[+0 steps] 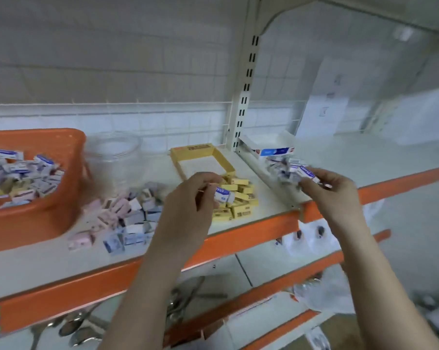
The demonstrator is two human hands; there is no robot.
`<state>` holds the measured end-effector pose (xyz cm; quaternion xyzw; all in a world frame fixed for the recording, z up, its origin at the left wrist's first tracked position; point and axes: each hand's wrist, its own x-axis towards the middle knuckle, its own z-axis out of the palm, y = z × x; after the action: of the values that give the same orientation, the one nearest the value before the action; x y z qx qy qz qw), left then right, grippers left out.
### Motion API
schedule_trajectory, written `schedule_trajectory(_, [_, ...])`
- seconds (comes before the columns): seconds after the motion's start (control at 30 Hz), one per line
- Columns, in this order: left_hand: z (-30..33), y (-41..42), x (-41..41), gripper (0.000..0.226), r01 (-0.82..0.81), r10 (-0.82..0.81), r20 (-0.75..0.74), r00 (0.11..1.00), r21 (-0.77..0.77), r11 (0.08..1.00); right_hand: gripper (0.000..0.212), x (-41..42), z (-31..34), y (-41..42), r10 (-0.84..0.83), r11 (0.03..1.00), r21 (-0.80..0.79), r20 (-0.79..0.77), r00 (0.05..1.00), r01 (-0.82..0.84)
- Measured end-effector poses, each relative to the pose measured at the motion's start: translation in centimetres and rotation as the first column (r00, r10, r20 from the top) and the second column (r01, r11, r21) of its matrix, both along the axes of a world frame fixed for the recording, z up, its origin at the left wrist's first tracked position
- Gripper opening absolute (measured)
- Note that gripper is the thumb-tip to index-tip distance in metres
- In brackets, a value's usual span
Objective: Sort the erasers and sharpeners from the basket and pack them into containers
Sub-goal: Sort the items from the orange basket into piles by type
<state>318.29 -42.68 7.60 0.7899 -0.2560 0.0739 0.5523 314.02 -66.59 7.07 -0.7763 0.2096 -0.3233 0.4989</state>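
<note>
Erasers in blue-and-white sleeves fill the orange basket [36, 198] at the left end of the shelf [364, 157], piled loosely with a few pale and tan pieces mixed in. Just right of the basket stands a clear jar [112, 157], blurred, its contents not readable. In front of the jar a loose heap of pink and blue-white erasers [122, 213] lies on the shelf surface, reaching toward the orange front edge. Further right, a yellow cardboard box [200, 157] sits open, and a pile of yellow erasers [238, 198] spreads from its near end toward the edge. Beyond the upright post, on the next shelf section, a white box with a blue label [271, 145] stands open at the back, with a small cluster of blue-white erasers [284, 168] in front of it.

The left hand [188, 205] hovers over the yellow pile, its fingers [208, 183] curled round one blue-white eraser [223, 195] printed with part of the word ERASER. The right hand [332, 193] reaches to the cluster by the white box, thumb and fingers pinching another blue-white eraser [306, 173] at the cluster's near side. Below, lower shelves carry metal spoons [74, 327] and clear plastic bags [311, 291].
</note>
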Motion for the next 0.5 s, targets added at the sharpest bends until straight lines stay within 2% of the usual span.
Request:
schedule_trajectory(0.2, [-0.2,-7.2,-1.3,0.026,0.087,-0.081,-0.109,0.991,0.048,0.995,0.021,2.7,-1.0,-10.1,-0.242,0.935,-0.287,-0.093,0.966,0.206])
schedule_trajectory(0.27, [-0.4,-8.6,-0.9,0.025,0.095,-0.086,-0.106,0.991,0.091,0.991,0.026,3.8,-1.5,-11.7,-0.291,0.918,-0.316,-0.122,0.949,0.241])
schedule_trajectory(0.4, [-1.0,-10.2,0.2,0.022,0.114,-0.098,-0.124,0.988,0.136,0.984,0.029,5.5,-3.6,-13.1,-0.291,0.910,-0.366,-0.225,0.930,0.196])
schedule_trajectory(0.5, [-1.1,-11.0,1.3,0.016,0.146,-0.124,-0.130,0.984,0.170,0.975,0.028,5.8,-4.7,-12.9,-0.294,0.918,-0.329,-0.188,0.937,0.222])
